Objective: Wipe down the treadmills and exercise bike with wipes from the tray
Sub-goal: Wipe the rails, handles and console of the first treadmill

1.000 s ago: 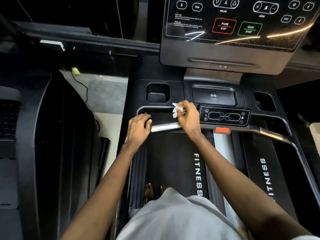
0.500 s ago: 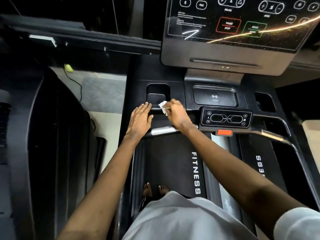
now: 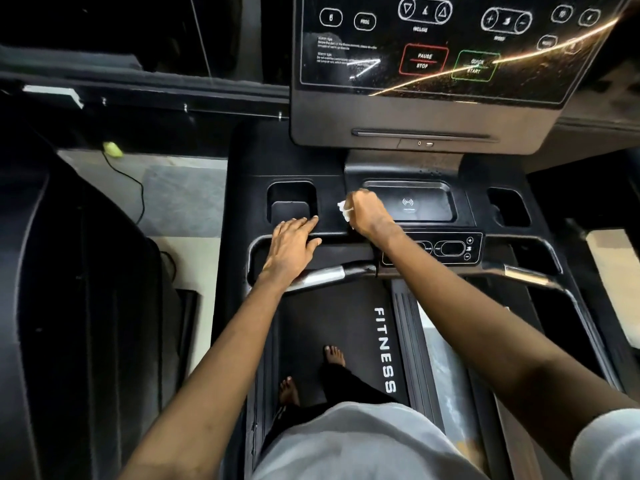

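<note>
I stand on a black treadmill whose belt (image 3: 332,327) reads FITNESS. My right hand (image 3: 369,213) grips a small crumpled white wipe (image 3: 344,208) and presses it on the black console deck (image 3: 329,188), between the left cup holder (image 3: 291,202) and the phone charging pad (image 3: 408,202). With straight fingers, my left hand (image 3: 292,245) rests flat on the deck's front edge, just below the cup holder and above the silver handlebar grip (image 3: 322,276). The tray of wipes is out of view.
The glossy display panel (image 3: 450,46) with PAUSE/STOP and QUICK START buttons rises above the deck. A small control pad (image 3: 453,249) sits right of my right wrist. Another dark machine (image 3: 79,306) stands on the left, with a cable (image 3: 138,192) on the pale floor between.
My right hand carried the wipe up from the handlebar area onto the deck beside the cup holder. My left hand left the handlebar and slid forward onto the deck edge.
</note>
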### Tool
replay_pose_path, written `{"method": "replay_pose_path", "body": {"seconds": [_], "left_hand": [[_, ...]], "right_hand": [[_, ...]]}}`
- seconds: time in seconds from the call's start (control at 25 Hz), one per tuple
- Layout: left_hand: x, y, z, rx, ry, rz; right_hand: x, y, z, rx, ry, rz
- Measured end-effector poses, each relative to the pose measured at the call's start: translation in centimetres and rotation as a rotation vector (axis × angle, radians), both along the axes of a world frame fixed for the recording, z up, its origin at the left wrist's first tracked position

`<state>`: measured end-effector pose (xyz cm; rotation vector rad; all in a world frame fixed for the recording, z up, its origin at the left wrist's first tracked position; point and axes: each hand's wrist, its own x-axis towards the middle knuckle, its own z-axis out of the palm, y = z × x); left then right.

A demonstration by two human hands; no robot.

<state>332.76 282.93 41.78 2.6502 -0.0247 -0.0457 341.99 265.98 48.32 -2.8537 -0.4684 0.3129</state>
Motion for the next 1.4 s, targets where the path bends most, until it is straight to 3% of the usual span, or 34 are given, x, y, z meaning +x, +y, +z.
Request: {"method": "replay_pose_path", "body": {"seconds": [0.16,0.32,0.6,0.76,0.92,1.0,1.16,1.32,1.4], "left_hand": [[1.2,-2.3,1.0,-0.034,0.034,0.004],[2.1,-3.2,1.5,-0.032,0.084,-0.003],[2.7,-5.7,1.9,-0.162,0.144,0.191],[3.5,-7.4,2.3,-0.235,0.195,0.351],[4.8,-8.7,2.5,-0.256,0.226,0.425],[5.2,-8.5,2.4,-0.263,0.219,0.430],[5.9,-8.7,2.6,-0.210,0.162,0.395],[6.8,-9.2,2.9,-0.174,0.138,0.387],[7.0,-9.3,2.9,-0.171,0.141,0.380]], "right_hand": [[3.1,-1.8,1.0,-0.018,0.126,0.255],[6.0,-5.7,0.1,0.148,0.126,0.143],[7.7,-8.3,-0.2,0.108,0.370,0.484],[9.0,-9.2,-1.3,0.218,0.213,0.317],[8.2,-7.6,-2.2,0.379,0.075,0.448],[9.0,-6.9,-2.8,0.350,0.063,0.480],[10.9,-7.2,-3.2,0.226,-0.058,0.346],[10.0,-6.4,-3.0,0.195,-0.081,0.571],[11.0,-6.8,-2.5,0.208,-0.077,0.400]]}}
